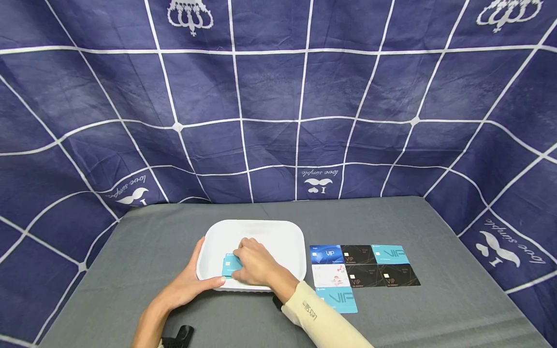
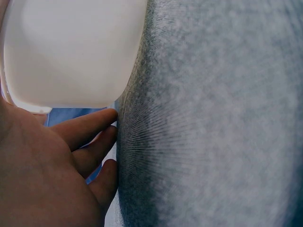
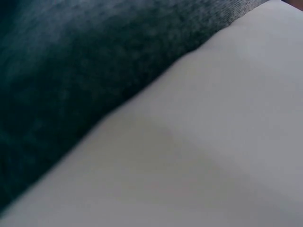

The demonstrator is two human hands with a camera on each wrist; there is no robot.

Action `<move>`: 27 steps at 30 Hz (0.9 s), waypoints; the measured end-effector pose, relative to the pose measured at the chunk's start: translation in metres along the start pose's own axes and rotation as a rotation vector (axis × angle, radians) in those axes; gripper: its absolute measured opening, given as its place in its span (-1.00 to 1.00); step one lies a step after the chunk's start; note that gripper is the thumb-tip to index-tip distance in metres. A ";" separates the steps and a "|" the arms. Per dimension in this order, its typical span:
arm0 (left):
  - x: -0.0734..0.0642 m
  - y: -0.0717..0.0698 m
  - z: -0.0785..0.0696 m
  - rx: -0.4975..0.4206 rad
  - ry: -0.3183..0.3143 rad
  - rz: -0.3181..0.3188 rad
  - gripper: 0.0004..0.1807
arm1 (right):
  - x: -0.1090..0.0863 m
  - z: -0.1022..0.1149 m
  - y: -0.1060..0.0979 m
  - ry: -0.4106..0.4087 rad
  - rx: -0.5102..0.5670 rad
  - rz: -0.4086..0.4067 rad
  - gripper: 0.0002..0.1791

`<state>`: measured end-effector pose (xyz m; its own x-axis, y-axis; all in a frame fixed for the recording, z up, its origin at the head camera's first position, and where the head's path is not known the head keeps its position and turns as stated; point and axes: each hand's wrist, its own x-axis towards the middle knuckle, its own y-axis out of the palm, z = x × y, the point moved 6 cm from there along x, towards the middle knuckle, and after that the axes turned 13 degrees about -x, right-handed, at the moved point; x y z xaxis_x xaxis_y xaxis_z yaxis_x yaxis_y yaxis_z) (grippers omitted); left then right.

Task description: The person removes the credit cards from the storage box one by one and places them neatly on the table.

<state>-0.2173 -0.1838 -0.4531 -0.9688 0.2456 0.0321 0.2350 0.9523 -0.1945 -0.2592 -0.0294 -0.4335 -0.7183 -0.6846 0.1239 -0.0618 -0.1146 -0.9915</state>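
A white tray [image 1: 278, 232] stands on the grey cloth. My left hand [image 1: 187, 285] lies around its front left corner, thumb over the front rim and fingers extended along the outer left side. In the left wrist view, the fingers [image 2: 85, 130] are straight and spread beside the tray [image 2: 75, 56]. My right hand [image 1: 256, 263] reaches into the tray with curled fingers, pinching a turquoise card [image 1: 230, 264] at its right edge. A second card's edge shows beneath it. The right wrist view shows mostly the white tray wall [image 3: 213, 118]; the right fingertips are hidden there.
Right of the tray lie several cards in rows: a blue VIP card [image 1: 326, 254], black cards [image 1: 364, 276], a white flowered card [image 1: 326, 276] and turquoise cards [image 1: 337, 300]. A dark blue checked curtain [image 1: 270, 96] hangs behind the grey table [image 1: 435, 319].
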 end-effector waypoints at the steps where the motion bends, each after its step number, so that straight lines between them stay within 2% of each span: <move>1: 0.000 0.000 0.000 0.001 0.003 0.001 0.24 | 0.000 0.000 0.000 -0.002 0.005 -0.001 -0.56; 17: -0.001 0.000 -0.001 0.027 0.004 -0.005 0.25 | -0.002 0.001 -0.005 0.004 0.055 -0.050 -0.47; 27: -0.001 -0.001 0.001 0.027 -0.008 -0.005 0.26 | 0.001 0.000 -0.002 0.006 0.091 -0.017 -0.48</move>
<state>-0.2166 -0.1850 -0.4536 -0.9706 0.2393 0.0257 0.2280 0.9484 -0.2204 -0.2597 -0.0294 -0.4315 -0.7217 -0.6779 0.1397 -0.0104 -0.1912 -0.9815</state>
